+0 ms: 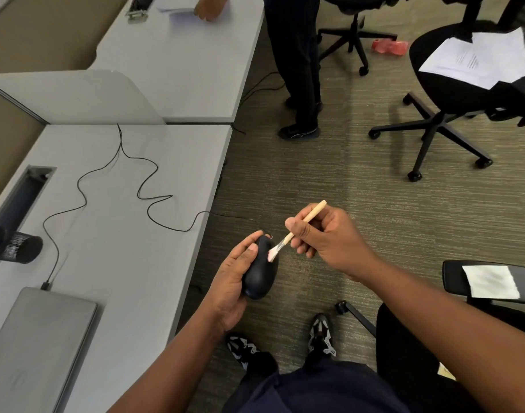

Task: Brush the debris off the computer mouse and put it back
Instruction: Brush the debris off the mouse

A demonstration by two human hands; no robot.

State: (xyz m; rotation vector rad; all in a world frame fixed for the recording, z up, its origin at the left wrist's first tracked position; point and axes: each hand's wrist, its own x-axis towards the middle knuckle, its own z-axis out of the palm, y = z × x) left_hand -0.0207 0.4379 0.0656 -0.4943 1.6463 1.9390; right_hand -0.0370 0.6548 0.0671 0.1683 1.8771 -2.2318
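Over the carpet [329,180], just off the front edge of the grey desk [130,263], the left hand [234,278] held the black computer mouse [259,274] in the air, fingers and thumb curled round its left side. That palm hid the mouse's far flank, and whether any debris lay on it could not be made out. The right hand [323,239] pinched a small wooden brush [297,229] between thumb and fingers, its pale bristles touching the mouse's upper end; the middle of the handle was hidden under the thumb. On the desk lay a closed grey laptop [38,347], cut off by the frame's edge, with a thin black cable [142,189] snaking from it across the top. A dark mesh cup [15,247] stood beyond the laptop. Away from the desk, black office chairs [452,93] stood on the carpet, one bearing papers [478,58]. Another person's dark trouser legs [297,64] stood beside the desk's further section, upper body cut off.
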